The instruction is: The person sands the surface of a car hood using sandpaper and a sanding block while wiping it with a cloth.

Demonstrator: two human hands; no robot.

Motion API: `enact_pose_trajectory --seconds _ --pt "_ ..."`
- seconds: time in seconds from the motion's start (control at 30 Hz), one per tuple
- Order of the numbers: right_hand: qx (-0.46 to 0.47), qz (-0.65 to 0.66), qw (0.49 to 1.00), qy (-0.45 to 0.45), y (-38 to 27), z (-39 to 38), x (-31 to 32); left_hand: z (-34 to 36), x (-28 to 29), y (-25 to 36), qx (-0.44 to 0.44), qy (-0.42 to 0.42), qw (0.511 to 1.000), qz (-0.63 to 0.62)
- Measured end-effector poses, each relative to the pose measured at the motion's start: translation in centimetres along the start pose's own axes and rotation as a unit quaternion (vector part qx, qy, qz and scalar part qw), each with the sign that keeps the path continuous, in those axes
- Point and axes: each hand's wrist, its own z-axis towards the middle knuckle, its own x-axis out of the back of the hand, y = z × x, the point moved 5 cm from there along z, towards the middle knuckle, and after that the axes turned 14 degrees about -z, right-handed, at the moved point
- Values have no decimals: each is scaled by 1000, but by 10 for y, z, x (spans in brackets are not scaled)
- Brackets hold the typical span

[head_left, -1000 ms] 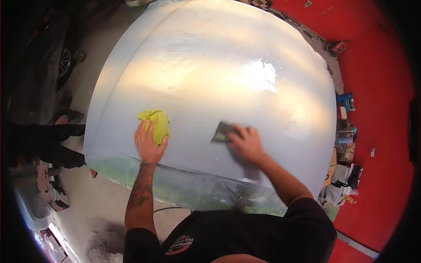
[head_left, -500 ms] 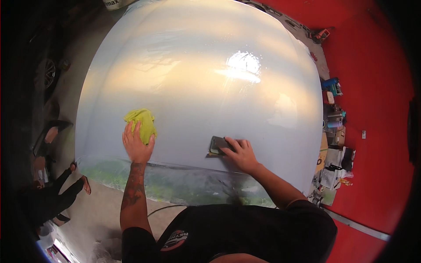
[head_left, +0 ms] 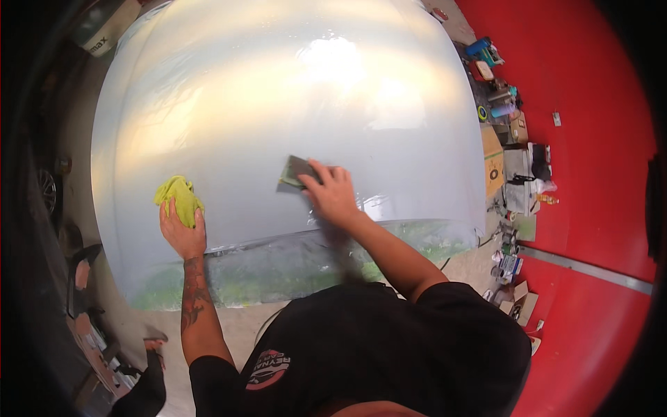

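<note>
A big, glossy, pale grey curved panel [head_left: 410, 153] fills the upper middle, with a green-mottled band [head_left: 236, 285] along its near edge. On the panel's left part, my left hand [head_left: 182, 229] is closed round a crumpled lime-yellow cloth [head_left: 177, 194]. My right hand [head_left: 333, 194], near the panel's middle, grips a flat dark block [head_left: 297, 170] with a green edge, held at the surface. The underside of the block is hidden.
A red floor or wall [head_left: 583, 174] runs down the right, with bottles [head_left: 500, 111], cardboard [head_left: 494, 160] and assorted items beside the panel. Another person's dark-clad leg [head_left: 142, 382] shows at lower left. A wheel [head_left: 47, 191] is at far left.
The view has shifted, putting the panel farther left. My right hand dipped toward the near edge, then moved back up with the block. The other person's legs appear lower in the picture.
</note>
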Motion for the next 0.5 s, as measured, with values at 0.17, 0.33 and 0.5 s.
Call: enact_pose_trajectory --seconds 0.17,0.33,0.5 --pt "-378 -185 907 22 217 -71 45 1 0 -1 -3 3 1000 -22" --pt "-478 -183 858 28 193 -49 46 1 0 2 -33 -2 999 9" --pt "-88 17 996 -3 -25 1 -3 5 -3 4 -23 -25 999 -17"
